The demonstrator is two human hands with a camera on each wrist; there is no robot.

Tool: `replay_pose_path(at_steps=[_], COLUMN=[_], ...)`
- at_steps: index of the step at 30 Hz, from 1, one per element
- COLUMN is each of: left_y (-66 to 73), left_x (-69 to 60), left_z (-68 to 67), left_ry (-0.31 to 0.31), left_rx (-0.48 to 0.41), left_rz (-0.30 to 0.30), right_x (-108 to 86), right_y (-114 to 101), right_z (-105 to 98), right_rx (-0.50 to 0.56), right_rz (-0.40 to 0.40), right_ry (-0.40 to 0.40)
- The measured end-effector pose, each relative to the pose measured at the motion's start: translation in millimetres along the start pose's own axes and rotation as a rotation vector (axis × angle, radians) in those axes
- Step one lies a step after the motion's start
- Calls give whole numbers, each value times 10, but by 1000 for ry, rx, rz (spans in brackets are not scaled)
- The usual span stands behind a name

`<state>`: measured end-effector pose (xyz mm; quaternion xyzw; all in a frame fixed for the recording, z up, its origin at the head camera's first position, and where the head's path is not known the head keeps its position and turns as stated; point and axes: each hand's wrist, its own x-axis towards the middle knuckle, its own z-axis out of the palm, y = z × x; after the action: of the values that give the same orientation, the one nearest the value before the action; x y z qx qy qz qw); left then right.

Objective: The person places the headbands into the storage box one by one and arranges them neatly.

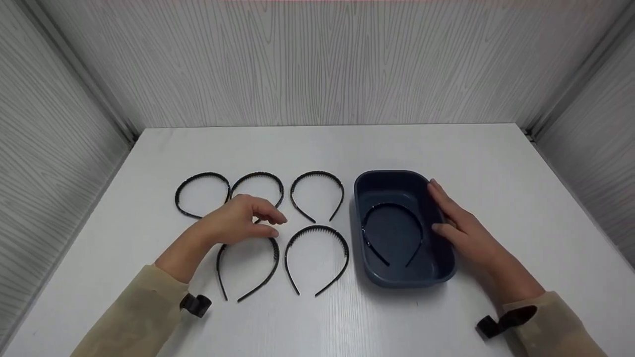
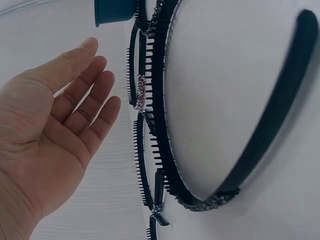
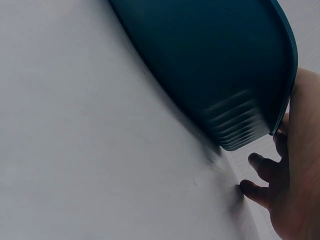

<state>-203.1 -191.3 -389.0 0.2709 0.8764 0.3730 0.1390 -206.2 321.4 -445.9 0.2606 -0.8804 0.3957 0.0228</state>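
In the head view, my left hand (image 1: 238,220) hovers among the black headbands, fingers slightly bent and holding nothing; one headband (image 1: 275,253) lies just below it. The left wrist view has the hand (image 2: 65,105) beside a toothed headband (image 2: 160,100). My right hand (image 1: 469,235) holds the right rim of a blue basin (image 1: 407,283), thumb over the edge. One black headband (image 1: 421,228) lies inside the basin. In the right wrist view the hand (image 3: 295,175) is at the basin's (image 3: 215,55) edge, some fingers spread below it.
Three headbands form a back row: left (image 1: 177,196), middle (image 1: 281,186) and right (image 1: 317,173). Another headband (image 1: 346,248) lies in front, left of the basin. Grey wood-patterned panels (image 1: 317,64) enclose the white table (image 1: 317,148) at the back and sides.
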Motion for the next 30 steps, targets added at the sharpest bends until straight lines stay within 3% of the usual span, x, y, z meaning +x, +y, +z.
replay_pose_path(at_steps=[10, 30], left_y=[-164, -263], left_x=[-83, -123], left_z=[35, 112], left_ry=[7, -26], left_rx=[35, 77], left_rz=[-32, 12], right_x=[3, 1], right_y=[-13, 13], right_z=[12, 15], right_rx=[-4, 1], right_rz=[-13, -22], right_ry=[3, 11])
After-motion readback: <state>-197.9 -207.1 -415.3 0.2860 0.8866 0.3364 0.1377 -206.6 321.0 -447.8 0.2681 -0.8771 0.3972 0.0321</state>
